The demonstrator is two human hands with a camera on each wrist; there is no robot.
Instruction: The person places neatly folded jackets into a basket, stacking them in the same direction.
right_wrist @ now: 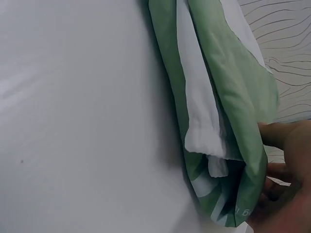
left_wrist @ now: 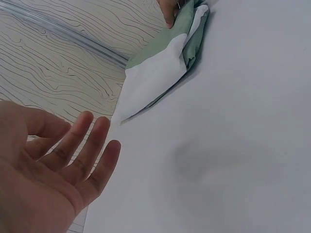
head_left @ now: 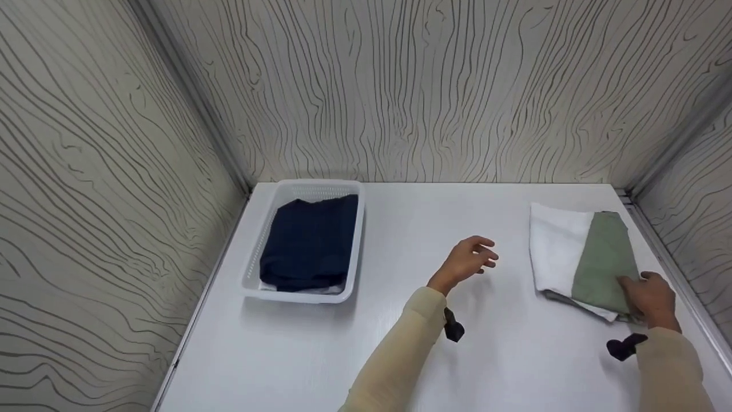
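Observation:
A folded green-and-white garment lies at the right side of the white table. Its near end, in the right wrist view, shows layered folds with a white strip of cloth between green ones. My right hand grips the garment's right edge, thumb on the green cloth and the other fingers partly hidden beside it. Over the middle of the table hovers my left hand, holding nothing. Its fingers are loosely bent and spread in the left wrist view, apart from the garment.
On the left of the table stands a white plastic basket with perforated sides. Folded dark navy clothing lies in it, over some paler cloth. Wood-grain patterned walls enclose the table at the back and both sides.

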